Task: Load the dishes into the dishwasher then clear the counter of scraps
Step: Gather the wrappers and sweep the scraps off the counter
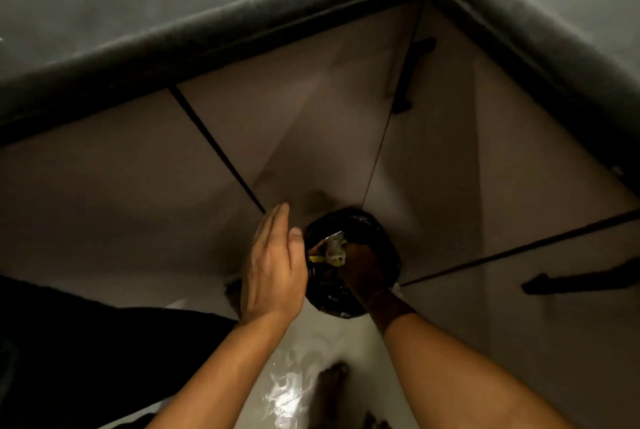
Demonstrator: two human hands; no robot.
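Located bin bag (349,220), black and glossy, on the floor (304,342) in the inner corner where two cabinet runs meet, mouth facing straight up toward the camera. Recorded a roughly round outline from above; no long axis discernible. Found scraps (331,245) in the mouth, toward its left side: a crumpled silvery piece and yellow bits, spread roughly left to right.

Noted left hand (273,266) held flat and on edge, fingers straight and together, pointing away from the person, thumb just beside the bag's left rim; contact not confirmed. Noted right hand (363,271) in deep shadow, reaching into the mouth from the near right, directed left at the scraps; cannot tell whether gripping them or loose.

Logged brown cabinet doors (304,123) behind, one dark bar handle (412,75) at the corner, another (581,281) at lower right, and the dark tabletop edge (242,30) above. Logged a bare foot (332,376) on the floor near the bottom of the view.
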